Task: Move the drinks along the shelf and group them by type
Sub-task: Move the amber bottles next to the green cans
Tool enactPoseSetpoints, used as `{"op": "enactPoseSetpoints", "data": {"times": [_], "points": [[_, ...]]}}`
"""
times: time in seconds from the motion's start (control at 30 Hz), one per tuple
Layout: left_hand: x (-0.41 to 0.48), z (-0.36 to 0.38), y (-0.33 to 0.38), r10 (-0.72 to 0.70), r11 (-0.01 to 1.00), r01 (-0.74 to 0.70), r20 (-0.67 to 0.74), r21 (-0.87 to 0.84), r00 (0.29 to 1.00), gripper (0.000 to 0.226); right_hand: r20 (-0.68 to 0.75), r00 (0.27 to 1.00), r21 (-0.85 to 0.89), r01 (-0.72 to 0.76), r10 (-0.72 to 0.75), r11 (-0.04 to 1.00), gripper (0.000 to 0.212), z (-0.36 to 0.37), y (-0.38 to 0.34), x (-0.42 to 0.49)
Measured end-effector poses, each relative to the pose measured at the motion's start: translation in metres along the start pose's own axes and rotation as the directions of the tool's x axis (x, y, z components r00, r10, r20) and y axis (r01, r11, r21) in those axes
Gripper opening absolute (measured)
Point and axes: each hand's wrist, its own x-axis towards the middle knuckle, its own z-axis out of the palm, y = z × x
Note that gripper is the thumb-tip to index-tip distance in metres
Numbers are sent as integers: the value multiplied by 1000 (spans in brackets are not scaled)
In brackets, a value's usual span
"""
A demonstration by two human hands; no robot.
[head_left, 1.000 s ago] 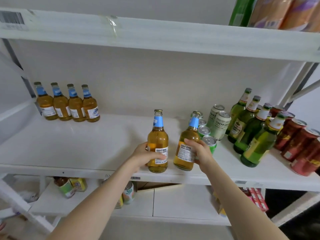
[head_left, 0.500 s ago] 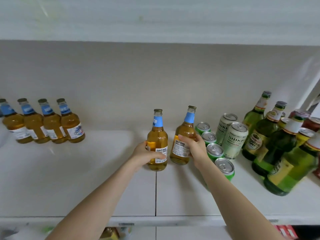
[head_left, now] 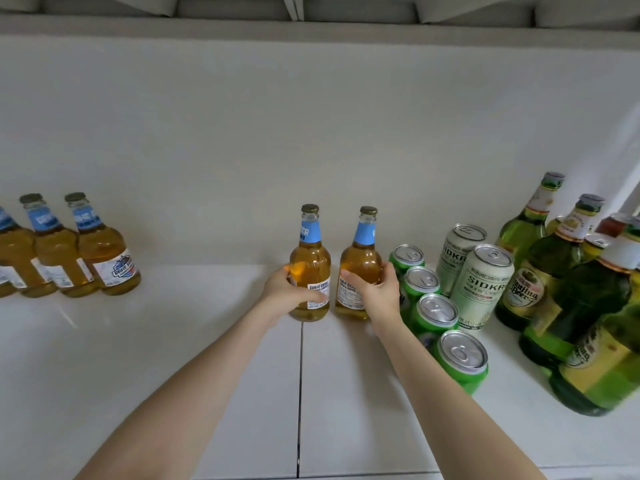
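Two amber bottles with blue neck labels stand upright mid-shelf. My left hand grips the left amber bottle around its lower body. My right hand grips the right amber bottle the same way. A row of matching amber bottles stands at the far left against the back wall, partly cut off by the frame edge. Both held bottles rest on the white shelf.
Right of my right hand stand several green cans in a diagonal row and two pale SIDKR cans. Green glass bottles crowd the far right, with red cans partly hidden behind them. A seam runs down the shelf near its middle.
The camera has moved closer and lower into the shelf. Both hands have pushed the two amber bottles back from the front edge toward the wall, still gripping them.
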Motion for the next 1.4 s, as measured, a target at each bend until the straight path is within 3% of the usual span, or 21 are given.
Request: {"op": "enactPoseSetpoints", "data": {"times": [0.3,0.57,0.73,0.83,1.07,1.4], "points": [[16,8,-3,72,997,-74,44,38,996,102,32,998,47,47,-49,998,70,-1,9,10],[17,3,-5,93,995,-95,98,12,991,78,55,997,73,47,-51,996,73,-4,16,6],[18,-11,-21,130,979,-109,115,-174,985,95,46,999,84,19,-22,996,91,-10,35,-9],[15,-15,-32,123,949,-78,129,-306,984,90,28,999,89,22,-24,996,83,-11,41,-11],[15,-1,-35,108,938,-85,52,-337,993,52,1,998,69,62,-63,996,66,-7,43,-6],[24,7,-29,124,934,-107,28,-342,992,50,-24,996,117,89,-86,989,59,0,45,6]]}}
